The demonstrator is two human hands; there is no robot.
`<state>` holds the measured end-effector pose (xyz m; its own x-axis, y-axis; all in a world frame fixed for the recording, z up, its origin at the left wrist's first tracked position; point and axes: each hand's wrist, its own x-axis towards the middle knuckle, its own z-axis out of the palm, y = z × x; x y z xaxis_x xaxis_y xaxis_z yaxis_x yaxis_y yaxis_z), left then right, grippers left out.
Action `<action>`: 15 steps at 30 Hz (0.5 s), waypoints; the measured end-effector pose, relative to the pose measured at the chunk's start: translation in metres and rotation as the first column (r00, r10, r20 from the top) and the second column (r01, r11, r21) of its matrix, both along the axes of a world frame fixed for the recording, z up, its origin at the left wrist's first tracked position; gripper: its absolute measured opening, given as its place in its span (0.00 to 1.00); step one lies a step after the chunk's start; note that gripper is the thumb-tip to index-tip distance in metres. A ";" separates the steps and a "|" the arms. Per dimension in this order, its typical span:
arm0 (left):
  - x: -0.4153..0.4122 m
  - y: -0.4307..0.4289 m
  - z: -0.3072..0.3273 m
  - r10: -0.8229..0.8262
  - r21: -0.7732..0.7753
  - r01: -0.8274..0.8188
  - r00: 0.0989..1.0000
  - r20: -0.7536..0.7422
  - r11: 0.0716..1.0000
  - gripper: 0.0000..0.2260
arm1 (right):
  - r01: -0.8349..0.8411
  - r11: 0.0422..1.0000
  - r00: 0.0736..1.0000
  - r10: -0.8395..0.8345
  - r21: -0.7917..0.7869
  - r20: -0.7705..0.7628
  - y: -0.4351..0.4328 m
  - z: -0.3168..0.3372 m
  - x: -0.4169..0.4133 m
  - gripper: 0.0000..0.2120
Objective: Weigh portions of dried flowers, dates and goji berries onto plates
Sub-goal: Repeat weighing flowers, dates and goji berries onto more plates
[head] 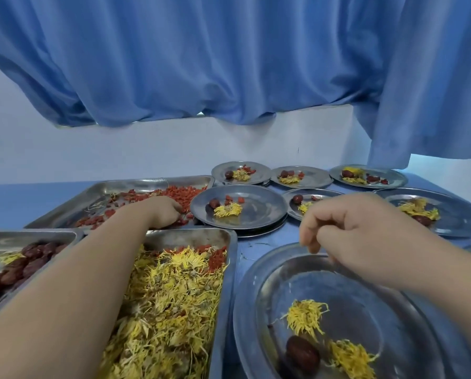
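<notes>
My left hand reaches into the far steel tray of red goji berries, its fingers curled down among them; what it holds is hidden. My right hand hovers over the rim of the near steel plate, fingers curled loosely, with nothing visible in them. That plate carries two tufts of yellow dried flowers and one dark red date. A tray of dried flowers lies under my left forearm. A tray of dates sits at the left.
Several filled steel plates stand behind, the nearest a stacked plate with flower, date and berries. More plates line the wall under a blue curtain. Another plate lies at the right on the blue table.
</notes>
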<state>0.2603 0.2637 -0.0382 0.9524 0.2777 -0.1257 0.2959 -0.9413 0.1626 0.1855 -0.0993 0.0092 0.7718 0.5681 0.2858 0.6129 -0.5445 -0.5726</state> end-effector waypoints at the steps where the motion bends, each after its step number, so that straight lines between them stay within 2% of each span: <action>1: 0.001 -0.002 0.000 -0.005 -0.020 0.004 1.000 -0.012 1.000 0.13 | 0.004 1.000 1.000 -0.004 0.002 0.003 -0.001 0.000 0.001 0.17; 5: 0.004 -0.011 0.000 -0.034 -0.009 0.033 0.998 -0.051 0.999 0.13 | 0.034 0.999 0.999 -0.034 -0.025 0.025 -0.006 -0.001 0.003 0.16; 12: 0.007 -0.012 0.006 0.016 0.052 -0.016 1.000 -0.008 0.998 0.16 | 0.069 0.997 0.995 -0.067 -0.026 0.075 -0.010 0.000 0.006 0.16; 15: 0.007 -0.009 0.005 0.029 0.062 -0.029 1.000 0.007 0.998 0.13 | 0.069 0.997 0.994 -0.066 -0.029 0.087 -0.009 0.000 0.007 0.16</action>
<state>0.2673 0.2542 -0.0327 0.9446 0.3123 -0.1014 0.3224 -0.9406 0.1062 0.1922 -0.1085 0.0092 0.7821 0.5257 0.3347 0.6201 -0.6035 -0.5012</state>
